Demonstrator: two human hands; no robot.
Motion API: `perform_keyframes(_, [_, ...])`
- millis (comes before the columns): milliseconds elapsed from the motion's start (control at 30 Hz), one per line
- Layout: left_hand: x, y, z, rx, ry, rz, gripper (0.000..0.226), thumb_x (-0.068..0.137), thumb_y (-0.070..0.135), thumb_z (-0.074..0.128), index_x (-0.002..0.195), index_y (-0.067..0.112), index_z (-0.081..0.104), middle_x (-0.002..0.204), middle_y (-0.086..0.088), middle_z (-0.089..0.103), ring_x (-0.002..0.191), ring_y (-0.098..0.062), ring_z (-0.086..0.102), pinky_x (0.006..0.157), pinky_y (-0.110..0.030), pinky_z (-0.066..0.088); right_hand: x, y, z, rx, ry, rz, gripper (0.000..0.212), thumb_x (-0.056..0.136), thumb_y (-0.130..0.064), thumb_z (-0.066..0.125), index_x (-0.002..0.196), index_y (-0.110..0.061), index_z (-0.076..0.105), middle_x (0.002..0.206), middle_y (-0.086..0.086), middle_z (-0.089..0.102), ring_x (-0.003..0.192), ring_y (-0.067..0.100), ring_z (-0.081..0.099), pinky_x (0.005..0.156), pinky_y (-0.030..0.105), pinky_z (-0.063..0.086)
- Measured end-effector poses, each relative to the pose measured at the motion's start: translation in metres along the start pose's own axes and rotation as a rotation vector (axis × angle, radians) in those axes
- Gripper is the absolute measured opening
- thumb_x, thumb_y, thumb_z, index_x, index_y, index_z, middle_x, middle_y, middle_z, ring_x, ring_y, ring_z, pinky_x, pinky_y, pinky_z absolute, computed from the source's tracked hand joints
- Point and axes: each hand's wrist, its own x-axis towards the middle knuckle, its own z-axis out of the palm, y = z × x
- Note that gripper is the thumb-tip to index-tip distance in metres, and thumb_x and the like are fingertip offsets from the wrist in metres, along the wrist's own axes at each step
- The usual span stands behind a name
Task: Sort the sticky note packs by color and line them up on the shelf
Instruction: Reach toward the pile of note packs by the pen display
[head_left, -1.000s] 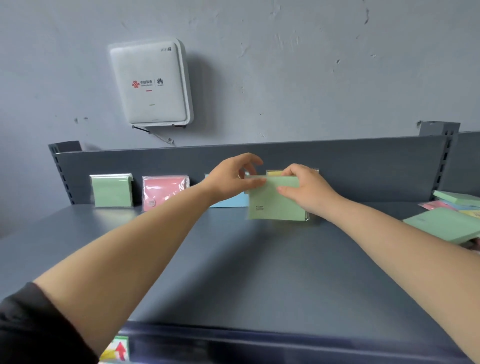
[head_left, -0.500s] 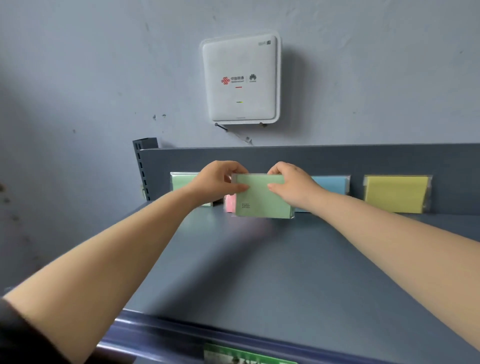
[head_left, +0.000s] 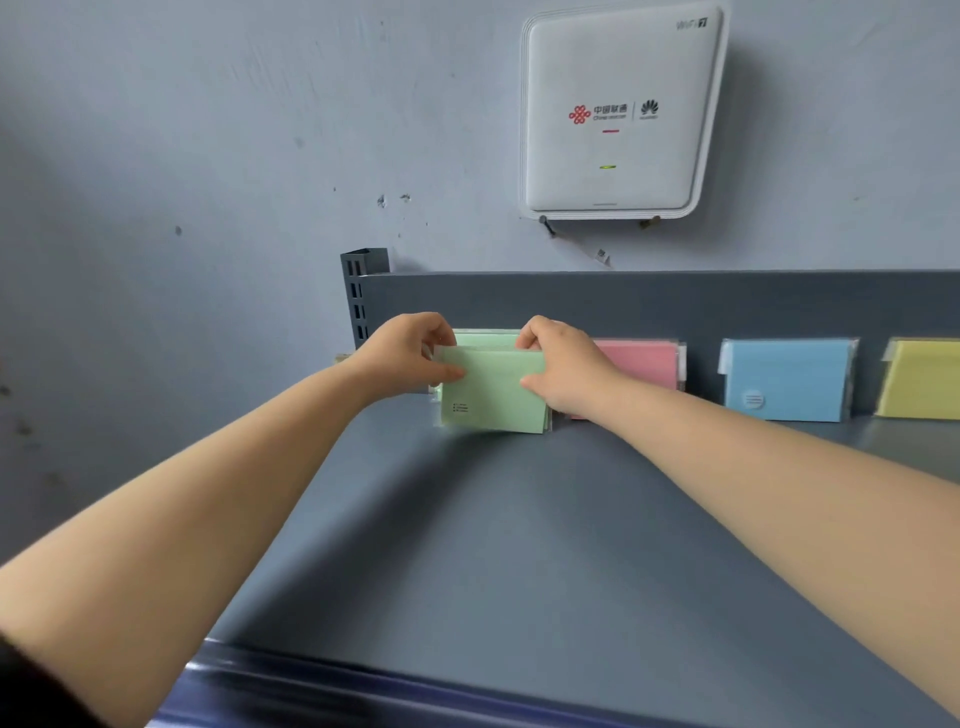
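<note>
Both hands held one green sticky note pack (head_left: 493, 395) upright near the back left corner of the shelf (head_left: 519, 545). The left hand (head_left: 402, 358) pinched the pack's upper left edge, thumb on the front face and curled fingers over the top. The right hand (head_left: 563, 364) gripped the upper right edge the same way, thumb on the front and fingers hooked behind. The pack's lower edge sat at or just above the shelf surface; which of the two could not be told. Directly behind it, a second green pack (head_left: 485, 340) leaned against the shelf's back panel (head_left: 675, 301), only its top strip showing between the hands. Along the back edge to the right stood a pink pack (head_left: 644, 364), partly hidden by the right wrist, then a blue pack (head_left: 787, 379), then a yellow pack (head_left: 919, 379) cut off by the frame edge, all leaning on the back panel and apart from each other. A white router box (head_left: 618, 111) hung on the wall above the shelf
</note>
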Motion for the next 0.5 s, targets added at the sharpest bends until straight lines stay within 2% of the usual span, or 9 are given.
perform_keyframes(100, [0.007,-0.014,0.000,0.009,0.018,-0.020,0.024,0.076,0.020,0.076,0.090,0.017,0.057,0.092,-0.004,0.059,0.067,-0.013,0.053,0.054,-0.016,0.043,0.009,-0.007,0.009,-0.024,0.027,0.013,0.035,0.085,-0.006,0.061,0.117,-0.010,0.047,0.128,0.004,0.050,0.117,0.021,0.048,0.090,0.027,0.039])
perform_keyframes(200, [0.013,-0.020,0.002,0.024,0.056,-0.026,0.027,0.076,0.021,0.075,0.096,0.014,0.059,0.094,-0.003,0.057,0.077,-0.017,0.052,0.066,-0.024,0.042,0.015,-0.010,0.015,-0.095,0.049,-0.003,0.032,0.086,-0.005,0.059,0.115,-0.009,0.048,0.123,0.006,0.051,0.114,0.023,0.049,0.093,0.033,0.042])
perform_keyframes(267, [0.017,-0.022,0.003,0.012,0.075,-0.027,0.030,0.076,0.020,0.075,0.100,0.012,0.059,0.094,-0.002,0.055,0.078,-0.017,0.052,0.070,-0.025,0.041,0.017,-0.012,0.017,-0.153,0.068,-0.027,0.031,0.087,-0.005,0.057,0.116,-0.007,0.047,0.122,0.007,0.051,0.113,0.025,0.047,0.093,0.034,0.041])
perform_keyframes(500, [0.027,-0.029,0.007,0.032,0.115,-0.024,0.034,0.076,0.020,0.074,0.103,0.010,0.055,0.094,-0.002,0.055,0.079,-0.019,0.053,0.068,-0.027,0.039,0.023,-0.015,0.028,-0.364,0.155,-0.018,0.029,0.088,-0.007,0.054,0.115,-0.010,0.046,0.120,0.005,0.047,0.112,0.026,0.040,0.087,0.034,0.041])
